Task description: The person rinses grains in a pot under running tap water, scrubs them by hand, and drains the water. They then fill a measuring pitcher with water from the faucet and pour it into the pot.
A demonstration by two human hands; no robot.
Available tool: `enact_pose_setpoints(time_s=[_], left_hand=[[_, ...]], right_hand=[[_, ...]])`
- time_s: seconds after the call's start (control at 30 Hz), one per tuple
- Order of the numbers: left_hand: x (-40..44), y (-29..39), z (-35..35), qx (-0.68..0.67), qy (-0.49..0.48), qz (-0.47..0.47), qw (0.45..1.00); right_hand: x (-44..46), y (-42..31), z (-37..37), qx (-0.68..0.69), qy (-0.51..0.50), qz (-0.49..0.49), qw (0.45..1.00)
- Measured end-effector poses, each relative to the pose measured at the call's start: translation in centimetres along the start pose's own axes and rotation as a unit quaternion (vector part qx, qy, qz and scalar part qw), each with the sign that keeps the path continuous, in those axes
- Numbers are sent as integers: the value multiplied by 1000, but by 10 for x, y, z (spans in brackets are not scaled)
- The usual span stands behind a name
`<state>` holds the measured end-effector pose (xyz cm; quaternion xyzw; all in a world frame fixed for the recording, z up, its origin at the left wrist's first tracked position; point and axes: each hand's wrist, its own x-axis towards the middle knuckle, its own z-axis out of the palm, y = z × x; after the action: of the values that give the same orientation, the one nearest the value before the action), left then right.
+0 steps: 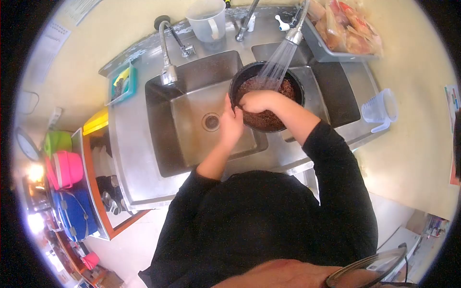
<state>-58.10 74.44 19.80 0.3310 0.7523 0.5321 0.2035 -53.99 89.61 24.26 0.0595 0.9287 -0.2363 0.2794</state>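
Observation:
A round black pot (300, 100) rests over the divider between the two sink basins, with wet reddish-brown grains (268, 120) inside. My left hand (232, 126) grips its left side, thumb at the rim and fingers along the outer wall. Inside the pot, my right hand (257, 101) is closed with its fingers curled down at the grains, close to the left thumb. What those fingers hold is hidden. From a flexible tap's spray head (294, 36), water (278, 62) streams into the pot just beyond the right hand.
A second spray tap (168, 74) hangs over the left basin (192, 139). A large clear jug (206, 21) stands behind. At right are a grey tray (331, 56) of bagged food (343, 26) and a measuring jug (379, 108). A teal basket (132, 89) sits left.

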Motion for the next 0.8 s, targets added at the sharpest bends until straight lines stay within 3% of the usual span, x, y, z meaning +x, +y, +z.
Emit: enact_pose_setpoints(time_s=[0.1,0.13,0.2,0.3,0.33,0.43,0.53,0.57,0.63,0.73,0.8], left_hand=[[3,-16,6,-25,27,53,998],[4,-26,10,-30,42,79,996],[1,-10,4,-66,10,24,998],[-3,8,1,-102,-17,-38,994],[-2,10,1,-111,-21,-55,992],[1,-13,8,-133,-6,1,991],[0,-23,9,-207,-25,-20,978],[-2,-16,7,-185,-26,-31,982],[-7,6,-1,-140,-26,-49,989],[-5,4,1,-51,-17,-47,997],[-4,3,3,-31,-3,-32,999]], right_hand=[[-15,29,-11,-50,31,110,992],[-22,40,-13,-26,100,167,981],[-28,62,2,-11,220,293,930],[-4,70,39,6,216,219,951],[-8,53,29,28,75,228,970],[4,50,38,85,99,86,988],[1,51,2,4,66,62,996],[2,51,-7,47,115,178,976],[3,45,-10,81,264,288,917],[27,31,14,88,212,169,959],[31,22,21,17,111,90,990]])
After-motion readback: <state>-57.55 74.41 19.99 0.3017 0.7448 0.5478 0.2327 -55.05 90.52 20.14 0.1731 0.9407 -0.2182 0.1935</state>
